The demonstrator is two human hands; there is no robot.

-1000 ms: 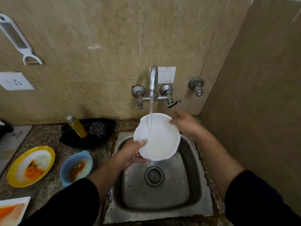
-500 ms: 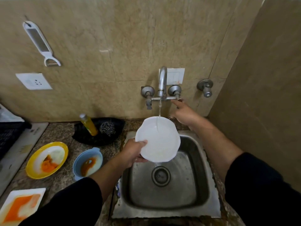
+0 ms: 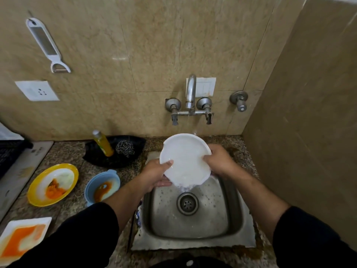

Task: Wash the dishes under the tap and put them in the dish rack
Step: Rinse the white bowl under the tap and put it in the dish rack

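Note:
A white round plate (image 3: 184, 158) is held tilted over the steel sink (image 3: 193, 225), below the wall tap (image 3: 190, 93). Water runs off the plate's lower edge toward the drain (image 3: 187, 203). My left hand (image 3: 154, 176) grips the plate's left rim, thumb on top. My right hand (image 3: 219, 160) grips its right rim. A yellow plate (image 3: 53, 184), a blue bowl (image 3: 102, 187) and a white square plate (image 3: 22, 236), all smeared with orange sauce, lie on the counter at the left. A black rack (image 3: 9, 153) shows at the far left edge.
A yellow soap bottle (image 3: 103, 143) and a steel scrubber (image 3: 125, 147) sit in a black tray behind the bowl. A white peeler (image 3: 47, 45) and a socket (image 3: 36, 90) are on the wall. A side wall (image 3: 309, 132) stands close on the right.
My right hand has come down from the tap handle to the plate's right rim. The plate is now held in both hands and water pours off it.

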